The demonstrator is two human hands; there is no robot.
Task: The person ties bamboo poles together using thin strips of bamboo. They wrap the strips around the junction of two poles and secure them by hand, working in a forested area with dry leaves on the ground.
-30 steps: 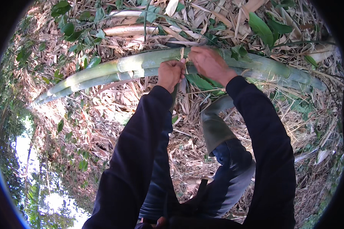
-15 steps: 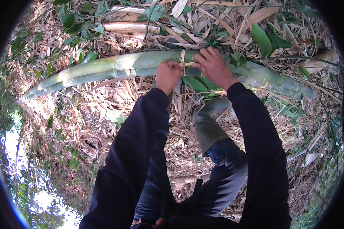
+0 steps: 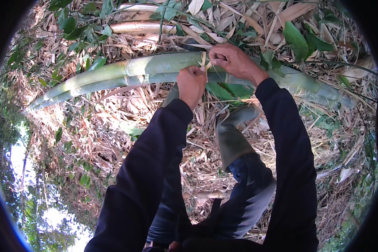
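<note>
Two long green bamboo stems (image 3: 147, 69) lie side by side across dry leaf litter, running from lower left to right. A thin pale strip (image 3: 204, 62) is wrapped around them near the middle. My left hand (image 3: 192, 82) is closed on one end of that strip, just below the stems. My right hand (image 3: 233, 60) rests on top of the stems and pinches the strip's other end. Both arms wear dark long sleeves.
My legs in blue trousers and an olive rubber boot (image 3: 232, 136) stand right below the stems. Dry bamboo leaves and sheaths (image 3: 126, 109) cover the ground. A pale cut stem (image 3: 140, 27) lies behind. Green leaves (image 3: 296, 40) grow at the right.
The view has shifted slightly and both hands have drawn closer together on the strip. The stems have not moved.
</note>
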